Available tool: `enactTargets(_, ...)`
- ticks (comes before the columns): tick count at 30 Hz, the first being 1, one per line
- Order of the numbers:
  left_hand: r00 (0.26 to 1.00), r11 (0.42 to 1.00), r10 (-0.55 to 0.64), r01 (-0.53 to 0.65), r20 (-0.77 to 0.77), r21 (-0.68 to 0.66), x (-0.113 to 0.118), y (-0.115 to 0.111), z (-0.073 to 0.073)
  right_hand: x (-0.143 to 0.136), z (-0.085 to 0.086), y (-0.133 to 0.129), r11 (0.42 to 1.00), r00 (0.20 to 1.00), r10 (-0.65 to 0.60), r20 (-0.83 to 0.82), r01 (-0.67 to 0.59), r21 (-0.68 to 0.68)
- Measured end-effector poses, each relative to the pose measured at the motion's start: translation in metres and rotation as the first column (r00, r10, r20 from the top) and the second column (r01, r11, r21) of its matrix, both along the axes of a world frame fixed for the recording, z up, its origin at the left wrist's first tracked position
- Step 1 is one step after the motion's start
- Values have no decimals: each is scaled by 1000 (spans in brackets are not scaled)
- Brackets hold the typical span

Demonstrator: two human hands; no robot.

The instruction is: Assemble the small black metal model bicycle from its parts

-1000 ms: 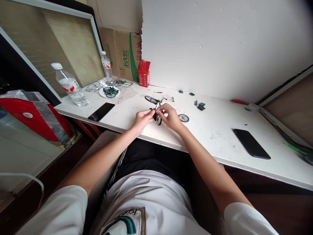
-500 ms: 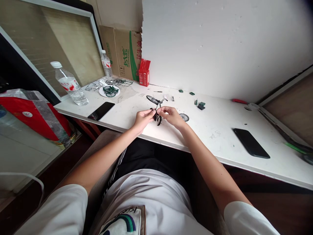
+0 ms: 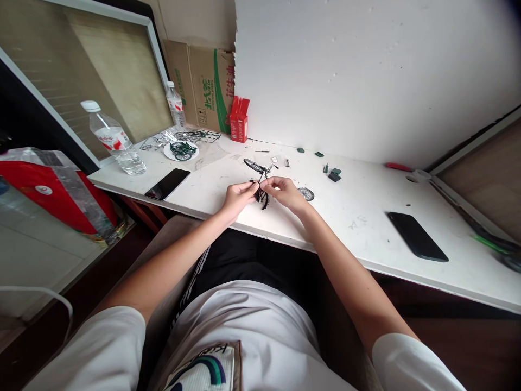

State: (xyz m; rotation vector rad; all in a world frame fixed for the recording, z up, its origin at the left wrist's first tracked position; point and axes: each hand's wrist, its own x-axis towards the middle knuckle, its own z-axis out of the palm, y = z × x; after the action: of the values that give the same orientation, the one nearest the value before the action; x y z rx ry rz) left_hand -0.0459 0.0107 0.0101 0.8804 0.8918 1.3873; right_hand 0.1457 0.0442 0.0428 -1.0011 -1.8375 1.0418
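A small black model bicycle point(image 3: 264, 200) is held just above or on the white table, its one fitted wheel point(image 3: 253, 165) and handlebar point(image 3: 273, 168) pointing away from me. My left hand point(image 3: 239, 197) pinches it from the left with thumb and forefinger. From the right, my right hand point(image 3: 285, 192) presses closed fingertips onto the middle of the frame. The fingertips nearly meet and hide what lies between them. Just beyond my right hand a loose spoked wheel point(image 3: 306, 194) lies flat on the table.
Dark green pieces point(image 3: 334, 174) lie at the back. A plate point(image 3: 166, 152) of green parts stands left, near a water bottle point(image 3: 118, 144) and a phone point(image 3: 167, 184). Another phone point(image 3: 417, 237) lies right. A red box point(image 3: 239, 119) and a cardboard carton point(image 3: 203, 87) stand behind.
Both hands keep their grip on the model bicycle in nearly the same place. The whole view has shifted very slightly.
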Motion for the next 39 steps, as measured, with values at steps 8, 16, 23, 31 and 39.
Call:
enactTargets(8, 996, 999, -46, 46, 77, -3, 0, 1, 1, -8, -2, -3, 990, 997, -82, 11, 80, 113)
enactTargets(16, 987, 994, -84, 93, 140, -53, -1, 4, -3, -6, 2, -4, 991, 998, -60, 29, 56, 120)
enactTargets(23, 981, 992, -99, 111, 168, -62, 0, 3, 0, -7, 1, -3, 991, 997, -68, 34, 64, 114)
enactTargets(31, 983, 994, -92, 100, 160, -46, 2, 0, 1, -7, -2, -2, 994, 998, -57, 30, 54, 99)
enactTargets(39, 983, 994, -94, 102, 157, -44, 3, -2, 2, -8, 0, -2, 994, 996, -83, 23, 80, 80)
